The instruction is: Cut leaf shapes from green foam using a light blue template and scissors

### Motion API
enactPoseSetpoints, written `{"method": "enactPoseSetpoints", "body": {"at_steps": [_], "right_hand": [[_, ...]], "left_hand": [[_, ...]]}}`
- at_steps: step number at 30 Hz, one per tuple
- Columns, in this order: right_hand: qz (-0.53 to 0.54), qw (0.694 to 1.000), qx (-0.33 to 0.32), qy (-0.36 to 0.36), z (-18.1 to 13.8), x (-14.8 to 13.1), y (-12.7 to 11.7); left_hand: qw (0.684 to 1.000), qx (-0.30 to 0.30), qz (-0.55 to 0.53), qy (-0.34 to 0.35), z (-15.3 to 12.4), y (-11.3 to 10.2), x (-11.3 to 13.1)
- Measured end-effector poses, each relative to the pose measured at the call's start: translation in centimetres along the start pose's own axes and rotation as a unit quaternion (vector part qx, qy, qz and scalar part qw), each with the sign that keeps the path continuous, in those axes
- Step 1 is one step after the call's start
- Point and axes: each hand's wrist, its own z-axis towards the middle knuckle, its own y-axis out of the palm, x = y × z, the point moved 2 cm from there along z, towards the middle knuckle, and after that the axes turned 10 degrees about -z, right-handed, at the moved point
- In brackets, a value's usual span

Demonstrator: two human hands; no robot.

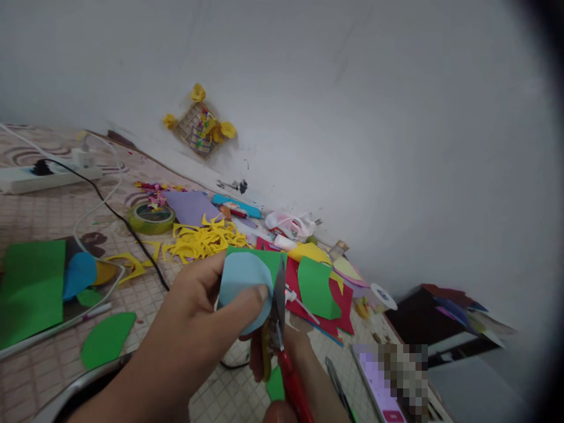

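Note:
My left hand [198, 311] pinches a stack of paper: a light blue paper circle [244, 282] in front, with green paper [268, 258] behind it. Thumb and fingers are closed on its lower edge. My right hand [293, 352], low in the view, grips red-handled scissors [282, 335]. Their blades [278, 299] point up and meet the right edge of the blue circle. Most of the right hand's fingers are hidden behind the handles.
Coloured paper litters the patterned floor: a green sheet [30, 288], yellow scraps [202, 238], red and green sheets [321, 294], a purple sheet [191, 205]. A tape roll [152, 217], a power strip [39, 176] with cables, and a phone [383, 382] lie around. A white wall [352, 117] rises behind.

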Motion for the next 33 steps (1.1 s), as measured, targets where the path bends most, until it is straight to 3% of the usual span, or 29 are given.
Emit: {"method": "enactPoseSetpoints", "body": {"at_steps": [5, 10, 14, 17, 24, 27, 30, 33], "right_hand": [[0.02, 1.0, -0.003, -0.019, -0.1, 0.5, 0.3], [0.039, 0.998, -0.017, -0.037, 0.1, 0.7, 0.7], [0.047, 0.998, -0.018, -0.031, -0.2, 1.0, 0.7], [0.056, 0.998, -0.004, -0.029, -0.3, 1.1, 0.7], [0.034, 0.998, -0.049, -0.037, 0.5, 0.6, 0.6], [0.035, 0.998, -0.037, -0.035, 0.4, 0.3, 0.6], [0.039, 0.999, -0.003, -0.026, 0.1, 0.2, 0.7], [0.055, 0.998, -0.022, -0.003, 0.0, 0.3, 0.9]], "left_hand": [[1.0, -0.005, -0.006, -0.008, -0.1, 0.3, 0.1], [0.999, 0.049, 0.017, -0.004, -0.4, 0.1, 0.2], [1.0, 0.003, -0.004, -0.024, -0.1, 0.0, 0.1], [0.999, 0.012, -0.029, -0.018, 0.0, 0.2, 0.0], [0.999, 0.031, -0.039, 0.008, -0.3, 0.7, 0.4], [1.0, -0.009, -0.007, -0.004, -0.2, 0.4, 0.4], [0.999, -0.013, 0.031, 0.005, 0.0, -0.1, 0.4], [0.999, -0.005, 0.045, 0.015, 0.0, -0.3, 0.4]]}}
